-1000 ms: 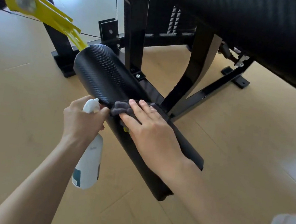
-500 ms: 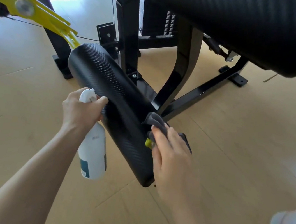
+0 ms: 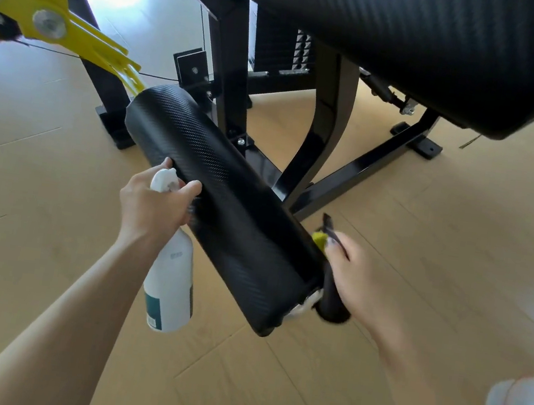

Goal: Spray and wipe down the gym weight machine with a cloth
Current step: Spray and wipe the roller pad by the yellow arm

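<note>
- The roller pad (image 3: 224,203) is a long, fat tube, covered in black stuff with a tiny woven pattern like little dots. It lies slanted in the middle, part of the weight machine.
- The left hand (image 3: 153,207) is wrapped tight around the neck of the spray bottle (image 3: 169,288), just beside the near side of the roller pad.
- The spray bottle is smooth white plastic with a round white top. It hangs down from the hand. It has a teal label low down and a small grey mark higher up; the writing is too small to read.
- The right hand (image 3: 357,279) is at the near end of the roller pad, fingers curled around the cloth (image 3: 332,289).
- The cloth is dark and soft, with a bit of yellow-green showing at the fingers. It is blurry.
- The seat pad (image 3: 415,45) above is big, black and has the same woven look.
- The frame (image 3: 324,142) is shiny black metal with straight bars and one curved leg.
- A yellow metal arm (image 3: 77,34) with round bolts points at the far end of the roller.
- The floor (image 3: 426,223) is pale wood boards.
</note>
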